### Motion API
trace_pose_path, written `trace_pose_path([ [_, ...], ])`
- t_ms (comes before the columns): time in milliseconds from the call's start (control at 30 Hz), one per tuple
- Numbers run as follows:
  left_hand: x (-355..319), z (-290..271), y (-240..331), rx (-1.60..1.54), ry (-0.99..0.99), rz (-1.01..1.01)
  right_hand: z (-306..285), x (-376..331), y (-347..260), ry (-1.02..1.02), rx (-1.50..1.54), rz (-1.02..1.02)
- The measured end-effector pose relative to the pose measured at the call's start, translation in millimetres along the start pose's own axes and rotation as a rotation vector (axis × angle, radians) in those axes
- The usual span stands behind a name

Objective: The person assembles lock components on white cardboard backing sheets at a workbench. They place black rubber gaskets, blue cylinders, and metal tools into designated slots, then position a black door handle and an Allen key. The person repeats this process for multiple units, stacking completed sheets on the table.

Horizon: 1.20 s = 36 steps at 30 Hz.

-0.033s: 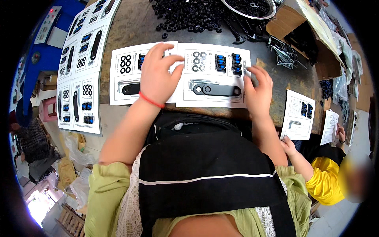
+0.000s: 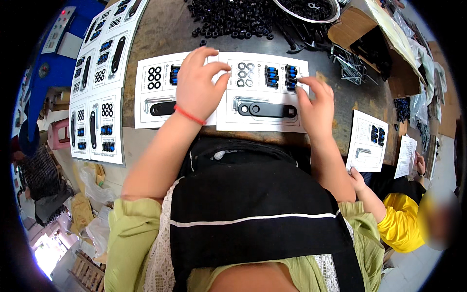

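White card [image 2: 265, 125], metal bowl [image 2: 311, 21] (black parts [image 2: 304, 9] inside), open cardboard box [image 2: 352, 31]

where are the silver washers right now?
Head view, just right of centre: the silver washers sit at the upper left of the card between the hands, right of the left hand's fingertips, left of the black-and-blue bolts.

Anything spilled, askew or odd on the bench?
Mainly the hex keys: they lie in a loose tangle beside the box, unlike the neatly arranged bolts on the cards.
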State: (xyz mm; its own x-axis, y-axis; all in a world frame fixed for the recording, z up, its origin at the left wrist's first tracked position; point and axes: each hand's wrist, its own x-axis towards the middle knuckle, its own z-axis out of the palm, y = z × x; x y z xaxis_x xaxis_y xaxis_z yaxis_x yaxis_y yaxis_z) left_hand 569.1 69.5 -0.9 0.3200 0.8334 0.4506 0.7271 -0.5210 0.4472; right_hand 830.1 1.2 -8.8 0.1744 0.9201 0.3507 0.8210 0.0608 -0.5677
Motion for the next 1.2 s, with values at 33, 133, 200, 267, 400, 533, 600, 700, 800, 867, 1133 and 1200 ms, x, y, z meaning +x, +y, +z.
trace_pose_path([
  [33,9,10,-2,0.009,-0.013,0.014,3,13,-7,-0.066,0.01,-0.027],
  [133,22,36,1,0.076,-0.053,0.053,28,42,-26,-0.221,-0.016,-0.138],
  [200,24,44,3,0.171,-0.08,0.062,50,52,-28,-0.323,-0.098,-0.217],
  [267,26,48,2,0.197,-0.135,0.013,62,56,-32,-0.362,-0.193,-0.267],
  [400,24,47,0,0.2,-0.213,-0.066,72,60,-39,-0.421,-0.246,-0.237],
  [533,25,45,-4,0.189,-0.215,-0.062,74,60,-41,-0.422,-0.212,-0.214],
  [600,24,45,-6,0.18,-0.21,-0.063,76,60,-41,-0.426,-0.194,-0.206],
  [700,24,45,-8,0.16,-0.209,-0.066,78,60,-42,-0.429,-0.18,-0.185],
  [800,23,44,-9,0.111,-0.171,-0.048,76,59,-41,-0.407,-0.171,-0.184],
  [867,21,44,-11,0.037,-0.068,-0.011,68,57,-42,-0.35,-0.136,-0.186],
  [1133,-14,19,8,0.049,-0.182,0.084,54,31,-46,-0.464,-0.215,-0.173],
  [1200,-18,24,9,0.072,-0.164,0.07,58,30,-45,-0.436,-0.212,-0.183],
])
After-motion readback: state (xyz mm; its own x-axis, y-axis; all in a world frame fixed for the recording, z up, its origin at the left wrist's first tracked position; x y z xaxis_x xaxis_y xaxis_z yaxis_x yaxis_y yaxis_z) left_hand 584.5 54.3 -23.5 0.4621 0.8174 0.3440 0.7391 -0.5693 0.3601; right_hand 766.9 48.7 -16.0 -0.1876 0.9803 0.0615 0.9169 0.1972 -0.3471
